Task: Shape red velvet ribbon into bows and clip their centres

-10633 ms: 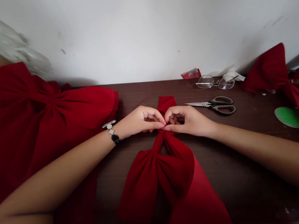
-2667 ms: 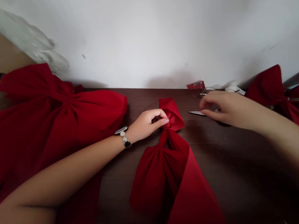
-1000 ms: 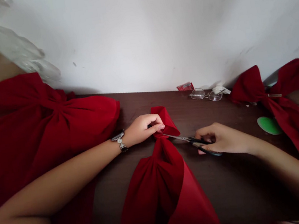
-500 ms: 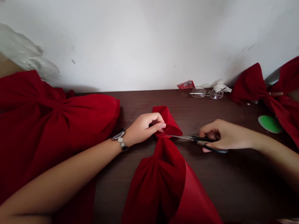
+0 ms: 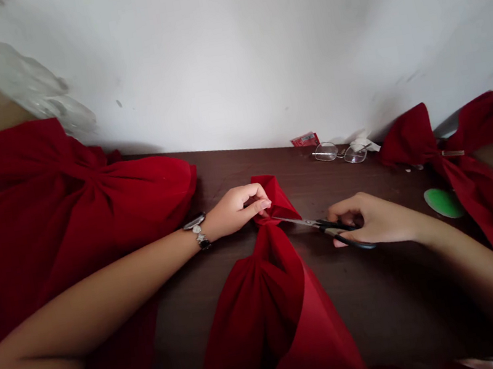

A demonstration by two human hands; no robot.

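Observation:
A red fabric bow (image 5: pixel 267 287) lies on the dark wooden table (image 5: pixel 386 299), pinched at its waist. My left hand (image 5: pixel 236 210), with a watch on the wrist, is closed on the gathered fabric at that waist. My right hand (image 5: pixel 369 220) grips black-handled scissors (image 5: pixel 323 226). Their blades point left and reach the gathered waist, just below the small upper loop (image 5: pixel 276 195).
A large red bow (image 5: pixel 66 200) covers the table's left side. Another red bow (image 5: pixel 468 168) lies at the right, with a green disc (image 5: pixel 443 203) beside it. Glasses (image 5: pixel 339 152) and a small red packet (image 5: pixel 305 139) rest near the white wall.
My right hand left the bow, picked up the scissors from near the glasses and brought the blades to the pinched waist. My left hand has kept its hold on the fabric.

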